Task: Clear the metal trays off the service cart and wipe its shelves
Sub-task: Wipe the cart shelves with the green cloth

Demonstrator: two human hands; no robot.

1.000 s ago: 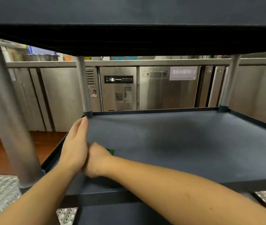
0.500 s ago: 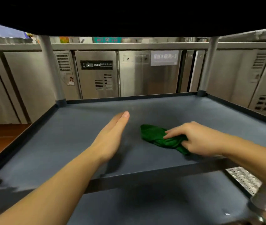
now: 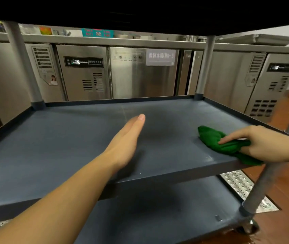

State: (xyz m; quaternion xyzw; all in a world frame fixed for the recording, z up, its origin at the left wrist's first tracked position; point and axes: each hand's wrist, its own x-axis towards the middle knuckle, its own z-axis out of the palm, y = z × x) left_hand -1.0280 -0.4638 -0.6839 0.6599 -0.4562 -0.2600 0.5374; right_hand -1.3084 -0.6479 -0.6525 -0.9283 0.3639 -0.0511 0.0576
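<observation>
Pressing a bunched green cloth onto the middle shelf near its front right corner, the right hand grips it, index finger extended. The left hand hovers edge-down over the shelf's centre, fingers straight and together.

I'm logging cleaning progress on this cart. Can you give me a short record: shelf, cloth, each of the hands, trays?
shelf: middle shelf, dark grey
cloth: green cloth, bunched near the shelf's right front corner
right hand: right hand grips the cloth against the shelf
left hand: left hand, fingers straight, holds nothing, over the shelf's middle
trays: none in view
</observation>
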